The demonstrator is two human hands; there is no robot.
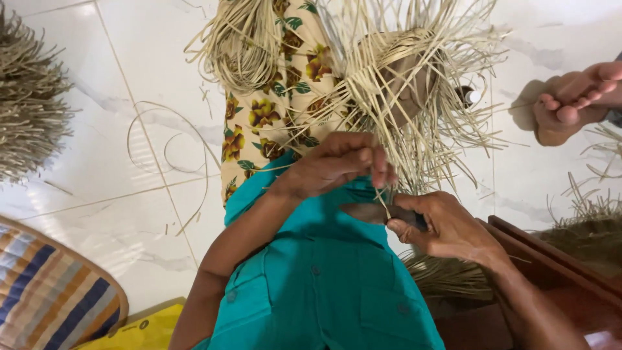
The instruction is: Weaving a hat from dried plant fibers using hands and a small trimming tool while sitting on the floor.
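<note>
Home weaving spot: white tiled floor [116, 78], straw bundles [29, 104], half-woven straw piece [395, 78].
</note>
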